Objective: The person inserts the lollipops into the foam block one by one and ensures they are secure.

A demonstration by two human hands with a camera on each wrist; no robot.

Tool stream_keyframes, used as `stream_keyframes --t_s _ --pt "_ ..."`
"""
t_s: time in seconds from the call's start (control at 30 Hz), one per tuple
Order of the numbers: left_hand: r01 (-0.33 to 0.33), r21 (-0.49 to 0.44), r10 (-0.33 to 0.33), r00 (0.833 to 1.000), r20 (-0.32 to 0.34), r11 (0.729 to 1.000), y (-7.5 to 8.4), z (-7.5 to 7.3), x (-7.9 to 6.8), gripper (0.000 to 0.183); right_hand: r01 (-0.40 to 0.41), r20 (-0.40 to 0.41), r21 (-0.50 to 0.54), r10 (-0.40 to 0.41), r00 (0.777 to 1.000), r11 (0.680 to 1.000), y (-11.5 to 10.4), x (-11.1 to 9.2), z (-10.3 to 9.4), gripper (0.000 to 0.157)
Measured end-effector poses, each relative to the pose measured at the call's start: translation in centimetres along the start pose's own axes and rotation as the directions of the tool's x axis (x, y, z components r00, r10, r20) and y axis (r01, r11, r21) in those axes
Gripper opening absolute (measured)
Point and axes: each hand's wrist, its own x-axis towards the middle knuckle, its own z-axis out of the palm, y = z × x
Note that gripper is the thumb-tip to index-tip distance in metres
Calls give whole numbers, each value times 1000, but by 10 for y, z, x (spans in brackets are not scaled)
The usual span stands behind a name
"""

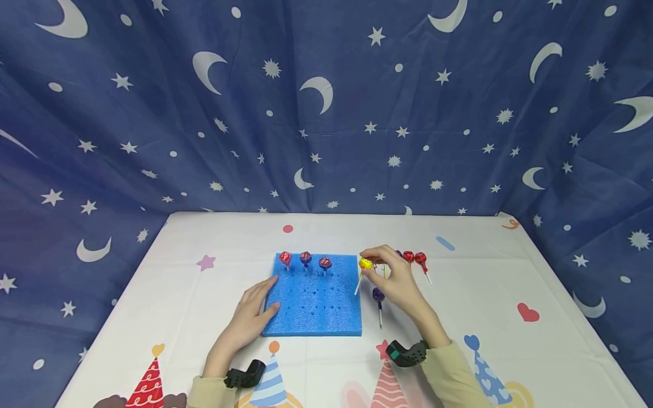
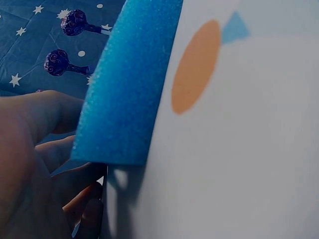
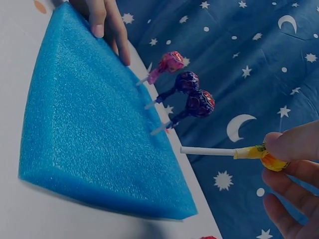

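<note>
A blue foam board (image 1: pixel 316 324) lies on the table, dotted with small holes. Three wrapped lollipops, a pink one (image 1: pixel 285 259) and two dark blue ones (image 1: pixel 305 258), stand upright along its far edge. My left hand (image 1: pixel 247 314) rests against the board's left side, fingers and thumb spread. Between thumb and fingertips, my right hand (image 1: pixel 397 283) pinches a yellow lollipop (image 1: pixel 365 263) by its candy head. Its white stick points downward near the board's right edge, and in the right wrist view the stick's end (image 3: pixel 187 150) is free, apart from the foam.
Right of the board lies a purple lollipop (image 1: pixel 378 294). Farther back are red lollipops (image 1: pixel 420 258) and others partly hidden by the right hand. The white tablecloth (image 1: pixel 474 283) has printed party shapes; a blue moon-and-star curtain (image 1: pixel 347 170) hangs behind.
</note>
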Motion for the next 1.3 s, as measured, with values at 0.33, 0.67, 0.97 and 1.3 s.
stream_keyframes --t_s 0.33,0.67,0.97,1.3 --pt "5 2 -5 1000 1 1000 -1 -1 0 59 18 14 9 -18 1000 1000 -4 10 11 28" --pt "15 -7 -15 1000 8 1000 2 -1 0 59 56 41 57 -59 997 997 -3 21 21 27" --pt "21 -10 -21 1000 10 1000 3 -1 -1 59 49 19 81 -51 999 995 0 26 30 28" --pt "26 -18 -26 999 19 1000 3 -2 -1 60 44 9 97 -45 999 994 4 30 39 27"
